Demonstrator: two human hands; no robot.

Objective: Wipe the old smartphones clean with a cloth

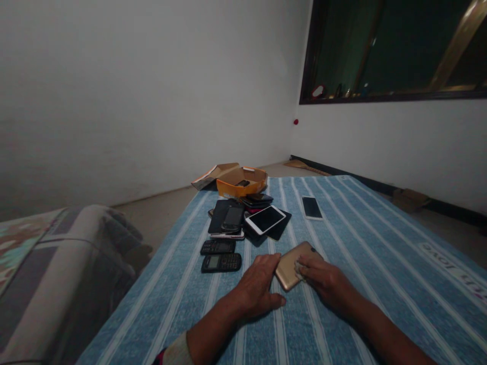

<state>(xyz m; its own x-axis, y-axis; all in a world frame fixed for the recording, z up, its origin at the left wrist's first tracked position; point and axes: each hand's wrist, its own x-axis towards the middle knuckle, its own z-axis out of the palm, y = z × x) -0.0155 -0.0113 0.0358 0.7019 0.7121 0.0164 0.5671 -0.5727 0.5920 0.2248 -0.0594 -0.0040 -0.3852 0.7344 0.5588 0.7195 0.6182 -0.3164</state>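
- Gold phone (289, 264) is lying back up on the blue striped cloth (380, 253), toward its near edge, well in from its left edge.
- Right hand (323, 278) is pinching a pale wad (299, 269) against the phone's back.
- Left hand (257, 288) is resting open, thumb spread, fingertips apparently touching the phone's edge.
- Wiping seems to be going on; another stroke would be calling for light pressure and a steadied phone.

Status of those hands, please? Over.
Left hand at edge of gold phone. Right hand holding pale wad to its back. Two keypad phones lie aside, left.
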